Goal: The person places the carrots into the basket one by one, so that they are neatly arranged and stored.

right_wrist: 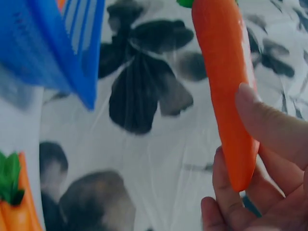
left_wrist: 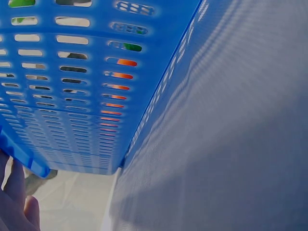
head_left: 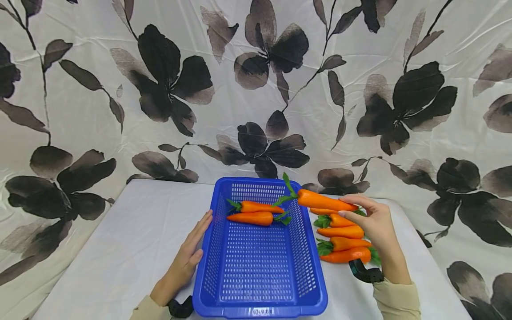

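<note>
My right hand (head_left: 374,222) pinches a carrot (head_left: 324,200) near its pointed end, above the basket's right rim. Its green leafy top points left over the basket; the right wrist view shows thumb and fingers round this carrot (right_wrist: 226,86). My left hand (head_left: 187,255) rests with fairly straight fingers against the left side of the blue plastic basket (head_left: 260,311). In the left wrist view the fingers (left_wrist: 17,185) touch the basket's rim. Two carrots (head_left: 252,218) lie inside at the far end, their leafy tops facing opposite ways.
On the table right of the basket lies a column of several carrots (head_left: 344,255), tops alternating in direction, partly behind my right hand and wrist. The white-covered table (head_left: 120,249) extends left of the basket. A floral cloth (head_left: 260,102) hangs behind the table.
</note>
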`<state>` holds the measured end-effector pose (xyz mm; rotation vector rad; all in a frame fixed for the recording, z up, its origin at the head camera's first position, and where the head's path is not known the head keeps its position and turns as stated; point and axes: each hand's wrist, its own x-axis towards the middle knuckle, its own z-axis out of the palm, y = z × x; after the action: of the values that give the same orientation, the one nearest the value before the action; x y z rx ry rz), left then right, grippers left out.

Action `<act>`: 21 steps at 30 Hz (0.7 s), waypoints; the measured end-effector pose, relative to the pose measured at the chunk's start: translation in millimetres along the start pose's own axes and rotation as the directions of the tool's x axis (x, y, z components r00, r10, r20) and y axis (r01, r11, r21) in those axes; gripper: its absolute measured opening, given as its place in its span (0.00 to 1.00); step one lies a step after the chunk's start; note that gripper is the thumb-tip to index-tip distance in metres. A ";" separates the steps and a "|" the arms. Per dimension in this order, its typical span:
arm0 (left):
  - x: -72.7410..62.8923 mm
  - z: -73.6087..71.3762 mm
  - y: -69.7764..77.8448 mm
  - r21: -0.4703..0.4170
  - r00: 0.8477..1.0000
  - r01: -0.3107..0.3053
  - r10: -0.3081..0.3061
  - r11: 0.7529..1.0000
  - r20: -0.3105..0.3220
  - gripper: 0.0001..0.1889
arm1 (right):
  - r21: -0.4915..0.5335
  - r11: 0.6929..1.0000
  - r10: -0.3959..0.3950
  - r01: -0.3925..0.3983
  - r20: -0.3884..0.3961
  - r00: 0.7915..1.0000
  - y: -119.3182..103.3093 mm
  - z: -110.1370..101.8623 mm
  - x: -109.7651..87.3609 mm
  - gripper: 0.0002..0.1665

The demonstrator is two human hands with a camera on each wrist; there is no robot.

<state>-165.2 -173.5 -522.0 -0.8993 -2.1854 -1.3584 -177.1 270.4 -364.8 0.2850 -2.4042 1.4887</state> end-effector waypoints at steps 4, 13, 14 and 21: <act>0.0 0.4 0.0 -0.001 1.000 0.000 0.000 1.000 0.001 0.33 | -0.020 1.000 0.008 -0.007 0.067 0.998 -13.2 14.1 13.4 0.16; -0.3 -0.3 -1.1 0.003 1.000 0.016 -0.016 1.000 0.006 0.33 | -0.095 0.995 0.059 -0.043 0.175 0.983 -32.0 58.4 39.8 0.15; -0.3 -0.4 -1.1 0.003 1.000 0.014 -0.014 1.000 0.005 0.33 | -0.115 0.993 0.062 -0.041 0.186 0.981 -32.8 64.2 41.4 0.15; -0.7 0.5 -0.2 0.008 1.000 0.017 -0.017 1.000 0.002 0.33 | -0.239 0.971 0.080 -0.018 0.255 0.964 -30.2 101.2 50.7 0.14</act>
<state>-164.8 -173.3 -522.8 -0.8815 -2.2031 -1.3558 -229.8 165.8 -364.0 0.3930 -2.7865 1.2334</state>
